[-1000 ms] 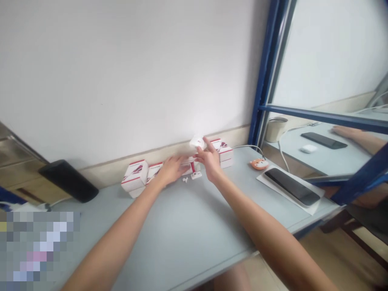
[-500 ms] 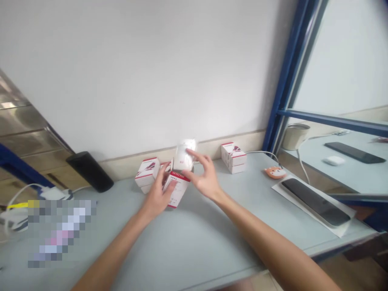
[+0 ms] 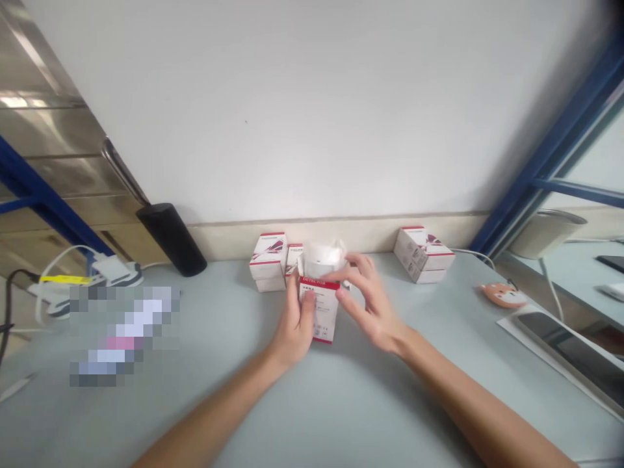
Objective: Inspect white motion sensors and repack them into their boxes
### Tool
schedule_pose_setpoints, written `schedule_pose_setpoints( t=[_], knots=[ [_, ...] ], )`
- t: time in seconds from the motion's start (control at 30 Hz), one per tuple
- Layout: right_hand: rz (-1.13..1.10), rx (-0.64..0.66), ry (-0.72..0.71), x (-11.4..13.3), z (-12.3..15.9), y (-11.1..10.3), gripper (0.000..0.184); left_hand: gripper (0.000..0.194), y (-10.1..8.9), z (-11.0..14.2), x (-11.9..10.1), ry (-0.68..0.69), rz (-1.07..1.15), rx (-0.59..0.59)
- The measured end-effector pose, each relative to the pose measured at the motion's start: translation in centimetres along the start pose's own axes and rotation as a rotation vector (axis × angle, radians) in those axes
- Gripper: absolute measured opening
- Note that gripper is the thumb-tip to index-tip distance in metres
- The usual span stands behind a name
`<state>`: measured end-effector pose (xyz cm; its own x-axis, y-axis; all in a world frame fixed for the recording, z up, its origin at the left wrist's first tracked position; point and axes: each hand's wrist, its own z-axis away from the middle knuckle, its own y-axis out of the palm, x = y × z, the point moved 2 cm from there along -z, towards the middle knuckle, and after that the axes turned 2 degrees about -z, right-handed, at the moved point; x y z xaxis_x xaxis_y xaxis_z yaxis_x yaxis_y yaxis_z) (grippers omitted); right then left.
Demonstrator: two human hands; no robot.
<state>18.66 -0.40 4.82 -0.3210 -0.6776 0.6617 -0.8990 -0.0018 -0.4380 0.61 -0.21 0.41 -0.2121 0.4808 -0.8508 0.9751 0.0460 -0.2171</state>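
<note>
My left hand (image 3: 293, 325) is closed round the left side of a white and red carton (image 3: 324, 314) printed "DETECTOR", its thumb across the front. The carton stands tilted, its top open. From its mouth sticks a white detector (image 3: 322, 258) in clear plastic wrap; its lower part is hidden inside. My right hand (image 3: 373, 302) has its index fingertip at the front of the detector and other fingers at its right side. The right thumb touches the carton's right edge. Motion blurs the fingertips slightly.
Similar cartons (image 3: 268, 262) stand against the wall at left, partly behind my hands. More stacked cartons (image 3: 423, 255) are at right. A black cylinder (image 3: 171, 239), a power strip with cables (image 3: 114, 270), an orange animal-faced item (image 3: 504, 294) and a dark phone-like slab (image 3: 570, 348) lie around the grey table (image 3: 312, 403).
The detector has gone lower into the carton, with less of it showing. My right hand has come down with it. The camera view has turned to the left.
</note>
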Motion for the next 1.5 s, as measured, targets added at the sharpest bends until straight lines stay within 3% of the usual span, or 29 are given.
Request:
schedule_pose_setpoints(
  t=[0.17, 0.3, 0.47, 0.57, 0.67, 0.87, 1.0, 1.1, 1.2, 1.23, 1.27, 1.33, 1.4, 1.5],
  knots=[
    [0.014, -0.099, 0.062, -0.3, 0.0, -0.2, 0.061, 0.054, 0.0, 0.2, -0.4, 0.052, 0.036, 0.047],
    [0.105, -0.085, -0.02, 0.3, -0.4, -0.8, 0.021, 0.061, -0.3, 0.5, -0.8, 0.191, 0.005, 0.096],
    [0.144, -0.032, -0.108, 1.9, -0.4, -0.8, 0.023, 0.068, -1.7, 0.0, -1.4, 0.417, -0.184, 0.11],
    [0.109, -0.179, -0.123, 1.5, -0.8, -1.5, 0.022, 0.064, -2.2, -0.5, -1.8, 0.562, -0.272, 0.062],
    [0.153, -0.305, -0.008, -0.8, -1.5, -3.0, 0.019, 0.056, -2.2, -0.7, -2.0, 0.634, -0.291, -0.017],
    [0.683, 0.18, 0.174, -6.6, -1.0, -4.6, 0.024, 0.047, -2.4, -1.2, -2.0, 0.645, -0.328, -0.084],
    [0.775, 0.351, 0.277, -8.1, -0.5, -4.9, 0.02, 0.049, -2.7, -1.4, -1.9, 0.69, -0.34, -0.073],
    [0.685, 0.169, 0.247, -6.3, -1.4, -5.2, 0.012, 0.053, -2.6, -1.3, -2.0, 0.745, -0.4, -0.068],
    [0.494, -0.254, -0.018, -2.0, -2.1, -5.2, 0.018, 0.053, -2.4, -1.0, -2.3, 0.729, -0.447, -0.071],
    [0.434, -0.34, -0.116, -0.4, -2.0, -4.9, 0.019, 0.052, -2.4, -0.9, -2.4, 0.707, -0.447, -0.07],
    [0.39, -0.372, -0.197, 1.1, -1.8, -4.4, 0.02, 0.048, -2.4, -0.8, -2.6, 0.673, -0.444, -0.063],
    [0.354, -0.294, -0.316, 3.4, -1.2, -2.9, 0.024, 0.035, -2.3, -0.6, -2.9, 0.59, -0.448, -0.028],
    [0.38, -0.2, -0.347, 4.5, -0.5, -1.4, 0.029, 0.025, -2.3, -0.4, -3.1, 0.522, -0.455, 0.008],
    [0.419, -0.181, -0.293, 4.3, -0.1, -0.4, 0.022, 0.024, -2.4, -0.3, -3.3, 0.511, -0.438, 0.017]
  ],
)
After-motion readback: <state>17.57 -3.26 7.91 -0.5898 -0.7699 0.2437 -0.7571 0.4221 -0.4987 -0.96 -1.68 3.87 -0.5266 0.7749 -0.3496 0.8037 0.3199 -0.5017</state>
